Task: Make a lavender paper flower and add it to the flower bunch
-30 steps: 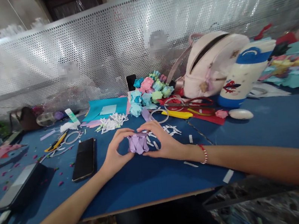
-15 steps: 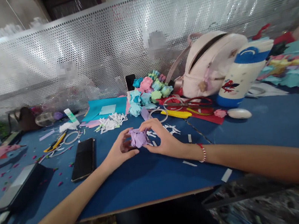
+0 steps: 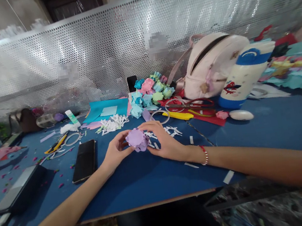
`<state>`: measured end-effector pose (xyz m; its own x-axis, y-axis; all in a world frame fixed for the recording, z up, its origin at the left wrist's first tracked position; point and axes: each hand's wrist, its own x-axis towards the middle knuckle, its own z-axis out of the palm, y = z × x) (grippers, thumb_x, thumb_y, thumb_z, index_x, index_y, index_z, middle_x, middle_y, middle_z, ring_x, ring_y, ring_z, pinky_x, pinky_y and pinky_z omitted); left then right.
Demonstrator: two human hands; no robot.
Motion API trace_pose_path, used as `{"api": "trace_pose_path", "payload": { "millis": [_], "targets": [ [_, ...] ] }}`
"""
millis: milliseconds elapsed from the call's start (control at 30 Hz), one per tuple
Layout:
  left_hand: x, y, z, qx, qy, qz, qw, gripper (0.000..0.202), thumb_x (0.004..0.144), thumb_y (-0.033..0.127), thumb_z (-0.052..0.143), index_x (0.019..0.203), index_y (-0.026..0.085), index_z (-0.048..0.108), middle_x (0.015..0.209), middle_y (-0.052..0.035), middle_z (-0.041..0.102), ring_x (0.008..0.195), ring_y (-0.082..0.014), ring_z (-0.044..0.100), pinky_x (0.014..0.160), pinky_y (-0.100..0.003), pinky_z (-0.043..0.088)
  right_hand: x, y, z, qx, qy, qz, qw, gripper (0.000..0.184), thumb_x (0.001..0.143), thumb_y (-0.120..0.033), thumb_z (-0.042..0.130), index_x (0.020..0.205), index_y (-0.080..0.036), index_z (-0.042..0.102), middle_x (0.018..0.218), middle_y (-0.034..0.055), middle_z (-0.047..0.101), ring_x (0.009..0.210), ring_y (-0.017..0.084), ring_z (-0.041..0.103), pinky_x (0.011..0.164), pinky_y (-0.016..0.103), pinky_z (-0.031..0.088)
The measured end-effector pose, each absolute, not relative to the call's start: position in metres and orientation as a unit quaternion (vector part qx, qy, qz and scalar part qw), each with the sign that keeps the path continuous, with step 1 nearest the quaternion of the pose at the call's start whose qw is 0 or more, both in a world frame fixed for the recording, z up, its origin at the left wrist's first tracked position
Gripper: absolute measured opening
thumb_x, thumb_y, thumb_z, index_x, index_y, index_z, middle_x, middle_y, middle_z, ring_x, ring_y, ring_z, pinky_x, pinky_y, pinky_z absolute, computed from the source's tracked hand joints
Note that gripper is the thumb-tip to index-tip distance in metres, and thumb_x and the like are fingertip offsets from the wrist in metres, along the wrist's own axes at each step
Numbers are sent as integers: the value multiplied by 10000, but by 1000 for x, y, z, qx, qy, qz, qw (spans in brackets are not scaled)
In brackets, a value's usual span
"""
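Observation:
A purple paper flower (image 3: 137,140) is held between my two hands above the front middle of the blue table (image 3: 151,184). Its rounded, folded face is turned toward me. My left hand (image 3: 116,149) grips its left side, fingers curled behind and thumb in front. From the other side, my right hand (image 3: 163,140) pinches it with fingers over the top and thumb below. White paper strips (image 3: 173,130) lie just behind my right hand. Farther back is a heap of blue, green and pink paper flowers (image 3: 151,91).
A black phone (image 3: 84,161) and a power bank (image 3: 19,189) lie to the left, near a pink glue gun (image 3: 2,156). Yellow cutter (image 3: 178,115), red scissors (image 3: 198,104), bottle (image 3: 244,74) and pale backpack (image 3: 212,64) stand or lie right. A perforated metal panel (image 3: 117,49) closes the back.
The purple paper flower has been turned in my fingers, so its rounded face shows now instead of its side. Both hands stay in nearly the same place.

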<state>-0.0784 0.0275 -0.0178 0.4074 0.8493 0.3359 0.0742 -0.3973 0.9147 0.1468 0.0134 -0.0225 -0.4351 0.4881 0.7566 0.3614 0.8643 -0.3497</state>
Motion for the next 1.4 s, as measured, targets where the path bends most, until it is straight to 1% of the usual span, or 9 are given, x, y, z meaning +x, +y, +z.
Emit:
{"api": "trace_pose_path", "payload": {
  "millis": [167,267,367,533,733,867,1033,1200,1400],
  "targets": [
    [-78,27,-16,738,311,467,375,336,792,258,743,1084,178,598,1108,-91,641,1036,-214,626,920,-359,511,147,18,-26,-276,-838,136,450,791,771,-249,741,1431,-252,306,1410,144,453,1316,325,440,1037,536,453],
    [-77,24,-15,761,312,457,338,238,827,216,703,1043,173,613,1066,-84,646,1043,-204,613,938,-345,478,148,18,-26,-277,-835,177,441,697,795,-300,745,1387,-248,380,1424,138,464,1372,316,412,1097,534,408],
    [-75,22,-16,749,308,457,368,281,822,204,710,1073,168,590,1044,-84,655,990,-192,629,923,-344,486,148,18,-25,-277,-837,200,427,554,813,-284,732,1302,-246,475,1433,128,471,1416,310,373,1154,540,337],
    [-77,24,-17,702,284,468,455,389,864,235,680,1192,180,479,1054,-95,682,915,-189,667,865,-356,520,147,20,-26,-278,-819,240,441,590,789,-319,763,1299,-250,474,1427,130,471,1388,302,414,1124,519,385],
    [-80,26,-19,768,299,415,385,650,825,271,732,1388,226,409,1393,-138,529,1330,-274,477,1154,-471,309,147,20,-28,-270,-797,255,476,755,785,-343,778,1408,-261,360,1323,128,528,1184,271,578,1024,490,488],
    [-77,21,-22,801,297,327,405,912,772,329,778,1515,234,259,1530,-155,388,1429,-319,353,1191,-495,256,147,16,-27,-223,-829,212,466,676,827,-309,730,1406,-272,382,1404,134,450,1295,292,487,1067,510,455],
    [-74,17,-23,803,339,320,372,916,646,441,850,1408,190,408,1456,-161,461,1355,-377,424,1150,-508,319,146,9,-22,-181,-863,182,435,687,881,-281,679,1466,-310,320,1471,125,388,1406,289,356,1139,537,381],
    [-75,16,-13,812,296,339,372,743,660,473,850,1254,189,505,1269,-125,546,1199,-315,532,1055,-441,413,145,7,-21,-184,-854,191,448,666,899,-290,655,1468,-312,309,1458,127,382,1390,280,379,1072,504,476],
    [-75,16,-10,836,242,352,345,698,643,471,869,1203,208,545,1192,-115,488,1169,-294,495,1039,-447,403,145,10,-24,-248,-838,154,462,668,864,-292,680,1435,-297,332,1422,133,413,1360,308,406,1041,545,482]
  ]
}}
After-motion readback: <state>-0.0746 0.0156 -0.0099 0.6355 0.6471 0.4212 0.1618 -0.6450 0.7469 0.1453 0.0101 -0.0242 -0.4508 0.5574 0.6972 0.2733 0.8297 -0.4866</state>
